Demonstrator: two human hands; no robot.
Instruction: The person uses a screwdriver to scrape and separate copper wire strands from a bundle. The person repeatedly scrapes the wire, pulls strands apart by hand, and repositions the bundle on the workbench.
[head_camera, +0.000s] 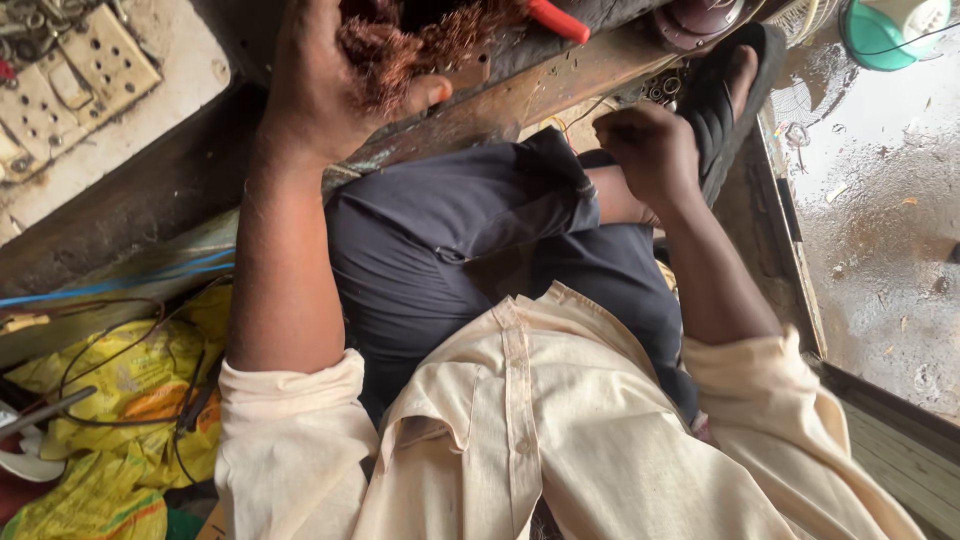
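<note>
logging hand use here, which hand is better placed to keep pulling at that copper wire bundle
Left, probably: the left hand already grips the copper wire bundle on the wooden bench, while the right hand rests closed by the black sandal.

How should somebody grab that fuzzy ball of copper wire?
Probably around the middle of the copper wire bundle, fingers wrapped over the top and thumb under, as the left hand does now. It is a loose, springy tangle with no handle, so a wide hold should keep strands together. Coming from the near side avoids the wooden bench edge behind.
</note>
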